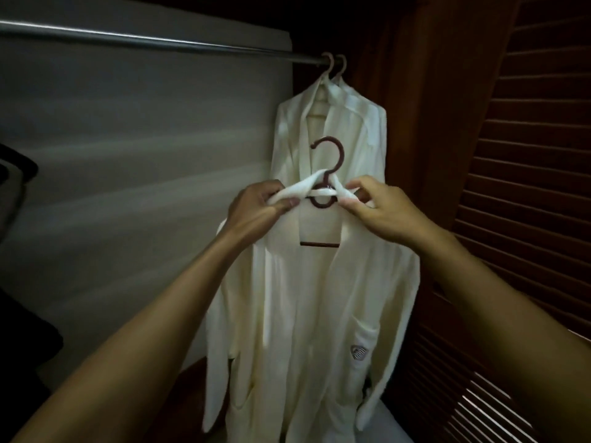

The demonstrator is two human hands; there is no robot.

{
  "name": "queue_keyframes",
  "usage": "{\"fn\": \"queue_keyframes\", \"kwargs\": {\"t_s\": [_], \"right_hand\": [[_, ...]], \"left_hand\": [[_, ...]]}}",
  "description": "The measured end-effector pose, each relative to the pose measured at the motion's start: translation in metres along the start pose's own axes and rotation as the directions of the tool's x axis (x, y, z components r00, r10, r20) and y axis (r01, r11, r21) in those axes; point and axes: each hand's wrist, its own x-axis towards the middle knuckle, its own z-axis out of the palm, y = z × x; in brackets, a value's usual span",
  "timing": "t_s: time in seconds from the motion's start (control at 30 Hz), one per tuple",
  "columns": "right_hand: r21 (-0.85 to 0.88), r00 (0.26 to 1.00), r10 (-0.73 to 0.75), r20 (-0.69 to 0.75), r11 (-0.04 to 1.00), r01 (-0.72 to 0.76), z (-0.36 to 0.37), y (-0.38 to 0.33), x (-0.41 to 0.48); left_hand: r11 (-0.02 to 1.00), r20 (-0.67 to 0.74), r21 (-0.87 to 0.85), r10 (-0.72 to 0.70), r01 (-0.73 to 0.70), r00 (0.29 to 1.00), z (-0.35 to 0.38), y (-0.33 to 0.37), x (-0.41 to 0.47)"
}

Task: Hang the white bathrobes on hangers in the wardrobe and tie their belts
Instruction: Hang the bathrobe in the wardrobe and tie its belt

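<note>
Looping round the neck of a dark red plastic hanger (331, 155), the white towelling belt (315, 187) crosses just under the hook and runs out to both sides into the person's hands. The left hand (256, 206) has its fingers curled round the belt's left stretch, with the thumb pressed flat on the cloth from below. The right hand (383, 209) pinches the right stretch between thumb and forefinger, its other fingers bent close behind, and a short tail of belt shows under the palm. The hanger carries a white bathrobe (307, 314) that hangs open down the front, with an embroidered crest on its pocket (359, 350). Its hook is clear of the rail, lower than it and in front of the garments behind. Those are two more white bathrobes (351, 129) on pale hangers (329, 63), hooked side by side at the right end of the metal wardrobe rail (128, 39). A pale back panel (144, 139) lies behind the rail. A dark wooden louvred door (527, 187) stands to the right.
</note>
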Motion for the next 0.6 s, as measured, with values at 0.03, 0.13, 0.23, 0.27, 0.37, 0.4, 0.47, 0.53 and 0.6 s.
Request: {"fn": "queue_keyframes", "kwargs": {"t_s": [0.03,0.13,0.23,0.27,0.37,0.4,0.47,0.53,0.6], "right_hand": [[-0.034,1.000,-0.025,-0.004,0.999,0.025,0.005,-0.007,0.012],[-0.063,0.993,-0.038,-0.114,0.998,0.031,0.018,-0.015,0.044],[-0.109,0.974,-0.063,-0.220,0.993,0.040,0.021,-0.026,0.078],[-0.103,0.972,-0.062,-0.228,0.994,0.039,0.020,-0.027,0.091],[-0.079,0.967,-0.057,-0.248,0.996,0.039,0.010,-0.028,0.123],[-0.074,0.963,-0.051,-0.263,0.997,0.033,0.008,-0.026,0.133],[-0.046,0.954,-0.048,-0.296,0.998,0.036,0.006,-0.024,0.154],[-0.050,0.949,-0.050,-0.310,0.998,0.036,0.006,-0.021,0.178],[-0.097,0.943,-0.065,-0.326,0.995,0.035,0.004,-0.012,0.207]], "left_hand": [[1.000,0.010,0.008,0.021,-0.021,1.000,-0.001,-0.001,0.008],[0.996,0.052,0.049,0.074,-0.076,0.996,-0.009,-0.008,0.033],[0.988,0.098,0.117,0.093,-0.105,0.991,-0.023,-0.020,0.062],[0.983,0.088,0.153,0.093,-0.105,0.992,-0.028,-0.027,0.071],[0.989,0.026,0.142,0.029,-0.033,0.999,-0.039,-0.066,0.091],[0.991,0.012,0.136,-0.016,0.014,1.000,-0.042,-0.080,0.095],[0.991,0.007,0.075,-0.115,0.114,0.993,-0.041,-0.106,0.106],[0.988,-0.015,-0.018,-0.152,0.152,0.988,-0.036,-0.124,0.124],[0.984,-0.069,-0.075,-0.167,0.162,0.983,-0.027,-0.132,0.149]]}}
